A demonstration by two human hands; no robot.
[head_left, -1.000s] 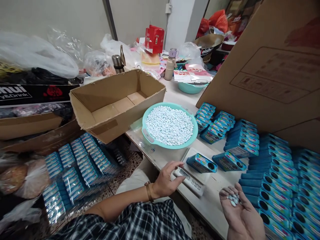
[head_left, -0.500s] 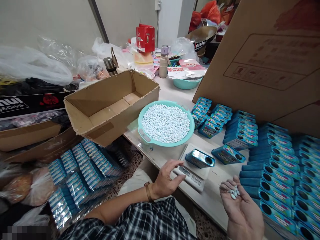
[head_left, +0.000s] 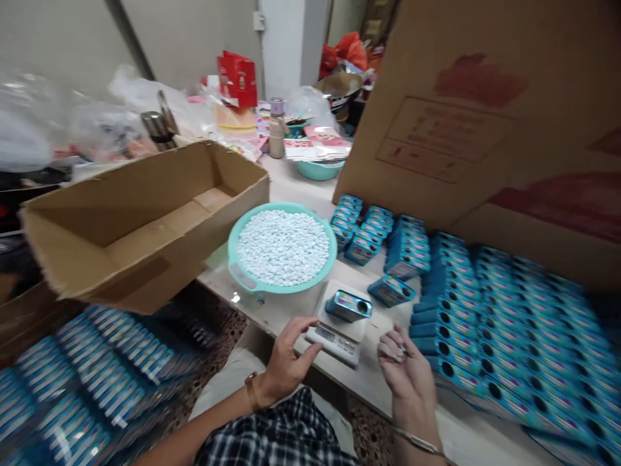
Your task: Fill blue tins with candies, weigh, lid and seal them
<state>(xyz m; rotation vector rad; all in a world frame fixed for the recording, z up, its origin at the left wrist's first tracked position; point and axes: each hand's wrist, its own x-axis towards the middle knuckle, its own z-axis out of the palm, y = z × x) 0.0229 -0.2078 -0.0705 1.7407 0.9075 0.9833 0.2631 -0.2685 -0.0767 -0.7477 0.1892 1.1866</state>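
My left hand [head_left: 292,362] is at the front left of a white digital scale [head_left: 342,347], thumb and fingers apart with nothing between them. On the scale stands a blue tin [head_left: 348,305] with a dark round spot on its top. To the right of the scale, my right hand [head_left: 407,367] is palm up, fingers curled around a few small white mint-like candies [head_left: 400,350]. A turquoise basin [head_left: 235,266] behind the scale is filled with the same kind of pale candies [head_left: 284,247]. Another blue tin [head_left: 391,290] stands by itself behind the scale, to its right.
Rows of blue tins [head_left: 449,323] cover the table's right side, before a large upright cardboard sheet [head_left: 436,129]. An open cardboard box [head_left: 160,220] sits left of the basin. Wrapped stacks of blue packs [head_left: 97,369] lie lower left. A bottle [head_left: 277,133] stands at the back.
The view has swung right, so things appear further left. My right hand has come nearer the scale, its fingers curling further over the candies. My left hand keeps its spread pose beside the scale.
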